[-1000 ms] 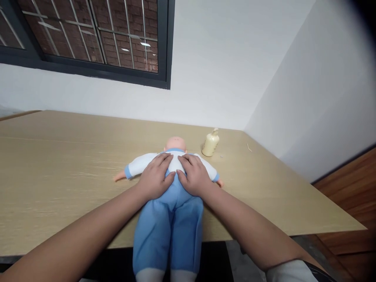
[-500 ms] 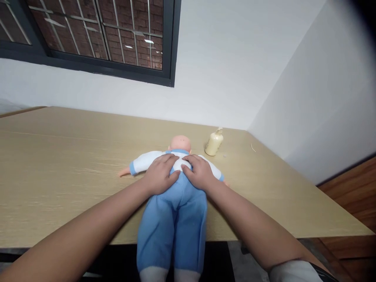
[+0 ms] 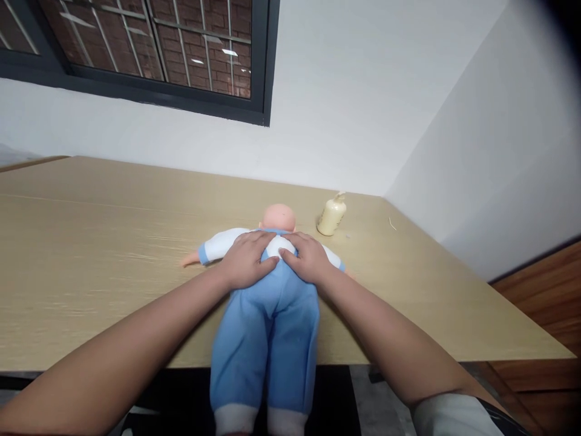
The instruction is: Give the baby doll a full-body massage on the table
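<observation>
A baby doll [image 3: 272,303] in blue trousers and a white top with blue cuffs lies stretched out on the table, its bald head pointing away from me. Its arms spread to both sides, and its legs hang past the table's near edge. My left hand [image 3: 249,259] rests flat on the left of the doll's back, thumb apart from the fingers. On the right of the back lies my right hand [image 3: 307,257], also spread flat. The two thumbs nearly meet over the middle. The doll's face is hidden.
A cream pump bottle [image 3: 332,215] stands on the wooden table [image 3: 113,242] beyond the doll, to the right. Near it lies a thin pale strand [image 3: 392,224]. White walls and a barred window [image 3: 181,54] rise behind.
My hands have slid slightly up the doll's back towards its shoulders. The whole view has shifted a little; the bottle stays where it stood.
</observation>
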{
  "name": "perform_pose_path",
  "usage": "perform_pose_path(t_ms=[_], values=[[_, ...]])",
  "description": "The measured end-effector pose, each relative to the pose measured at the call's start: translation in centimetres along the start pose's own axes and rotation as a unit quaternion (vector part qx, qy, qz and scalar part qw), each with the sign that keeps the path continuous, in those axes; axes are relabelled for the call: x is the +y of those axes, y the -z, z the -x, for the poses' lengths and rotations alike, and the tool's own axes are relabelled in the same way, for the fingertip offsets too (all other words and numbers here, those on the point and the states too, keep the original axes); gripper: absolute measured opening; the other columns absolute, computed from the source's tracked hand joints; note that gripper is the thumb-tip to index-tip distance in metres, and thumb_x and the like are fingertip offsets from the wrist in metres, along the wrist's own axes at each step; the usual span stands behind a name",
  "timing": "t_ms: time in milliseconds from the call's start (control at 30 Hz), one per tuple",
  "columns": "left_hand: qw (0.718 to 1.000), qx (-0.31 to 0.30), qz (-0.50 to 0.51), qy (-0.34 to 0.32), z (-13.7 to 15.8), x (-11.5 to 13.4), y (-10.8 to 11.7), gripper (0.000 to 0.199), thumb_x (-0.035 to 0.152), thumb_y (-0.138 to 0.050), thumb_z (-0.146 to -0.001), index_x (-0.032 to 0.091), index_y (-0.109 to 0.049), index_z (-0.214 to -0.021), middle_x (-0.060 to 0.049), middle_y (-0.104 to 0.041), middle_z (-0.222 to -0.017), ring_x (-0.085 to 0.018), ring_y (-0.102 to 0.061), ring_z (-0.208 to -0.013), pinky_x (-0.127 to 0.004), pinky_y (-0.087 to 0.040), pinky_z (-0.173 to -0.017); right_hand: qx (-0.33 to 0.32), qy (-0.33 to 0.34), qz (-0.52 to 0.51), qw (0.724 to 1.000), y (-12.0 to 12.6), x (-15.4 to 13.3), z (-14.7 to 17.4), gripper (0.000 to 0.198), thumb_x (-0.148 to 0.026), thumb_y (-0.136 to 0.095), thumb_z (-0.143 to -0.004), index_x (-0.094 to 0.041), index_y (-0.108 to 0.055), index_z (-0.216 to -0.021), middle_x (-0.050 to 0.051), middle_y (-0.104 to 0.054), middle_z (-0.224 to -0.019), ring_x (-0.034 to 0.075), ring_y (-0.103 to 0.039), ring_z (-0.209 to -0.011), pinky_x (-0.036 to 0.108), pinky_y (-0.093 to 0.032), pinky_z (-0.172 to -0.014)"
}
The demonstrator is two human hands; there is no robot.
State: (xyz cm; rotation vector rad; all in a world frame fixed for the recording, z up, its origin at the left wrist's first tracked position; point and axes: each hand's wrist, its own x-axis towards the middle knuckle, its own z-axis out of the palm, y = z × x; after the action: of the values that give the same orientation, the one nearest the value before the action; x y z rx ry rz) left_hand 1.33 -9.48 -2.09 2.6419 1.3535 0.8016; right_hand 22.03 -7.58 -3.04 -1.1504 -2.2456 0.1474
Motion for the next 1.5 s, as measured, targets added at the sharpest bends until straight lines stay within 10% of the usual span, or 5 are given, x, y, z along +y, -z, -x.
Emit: perform_pose_path(t_ms=[500, 767, 1067, 1300, 1500], values=[[0.992, 0.122, 0.001, 0.031, 1.9, -0.3, 1.4, 0.040, 0.041, -0.051, -0.091, 0.016, -0.057, -0.122, -0.011, -0.061, -0.120, -0.025, -0.055, -0.115, -0.039, -0.043, -0.100, 0.140, 0.011, 0.024, 0.990, 0.7, 0.4, 1.8, 0.036, -0.038, -0.054, -0.090, -0.017, -0.062, -0.118, 0.011, -0.068, -0.104, 0.025, -0.061, -0.101, 0.041, -0.047, -0.092], [0.980, -0.098, -0.037, 0.168, 2.6, -1.3, 3.4, 0.062, 0.063, -0.031, -0.092, 0.022, -0.062, -0.058, -0.008, -0.064, -0.059, -0.026, -0.060, -0.060, -0.033, -0.036, -0.053, 0.000, -0.095, 0.109, 0.989, 2.6, -0.1, 2.4, 0.067, -0.067, -0.050, -0.087, -0.023, -0.051, -0.137, 0.007, -0.070, -0.080, 0.025, -0.065, -0.071, 0.033, -0.043, -0.062], [0.976, -0.081, 0.134, 0.148, 2.7, -0.1, 3.1, 0.050, 0.066, -0.044, -0.087, 0.019, -0.063, -0.088, -0.007, -0.071, -0.091, -0.028, -0.066, -0.085, -0.036, -0.048, -0.072, -0.029, -0.150, -0.083, 0.985, 2.3, 0.5, 1.9, 0.072, -0.065, -0.061, -0.081, -0.025, -0.047, -0.140, 0.010, -0.069, -0.105, 0.025, -0.066, -0.083, 0.035, -0.050, -0.067], [0.988, -0.014, 0.087, 0.129, 3.1, 2.5, 3.9, 0.049, 0.063, -0.060, -0.079, 0.020, -0.056, -0.103, -0.007, -0.066, -0.100, -0.031, -0.063, -0.090, -0.041, -0.050, -0.074, -0.131, -0.219, -0.435, 0.864, 1.6, 1.7, 1.5, 0.086, -0.048, -0.072, -0.079, -0.028, -0.028, -0.149, -0.008, -0.052, -0.059, 0.012, -0.053, -0.047, 0.026, -0.047, -0.049], [0.993, 0.078, 0.087, -0.017, 4.0, 3.5, 3.8, 0.063, 0.056, -0.052, -0.085, 0.019, -0.042, -0.135, -0.015, -0.055, -0.125, -0.035, -0.052, -0.115, -0.051, -0.044, -0.097, -0.131, -0.194, -0.551, 0.801, 1.7, 0.6, 1.7, 0.057, -0.057, -0.046, -0.091, -0.031, -0.042, -0.142, 0.002, -0.065, -0.083, 0.020, -0.065, -0.075, 0.032, -0.053, -0.063]])
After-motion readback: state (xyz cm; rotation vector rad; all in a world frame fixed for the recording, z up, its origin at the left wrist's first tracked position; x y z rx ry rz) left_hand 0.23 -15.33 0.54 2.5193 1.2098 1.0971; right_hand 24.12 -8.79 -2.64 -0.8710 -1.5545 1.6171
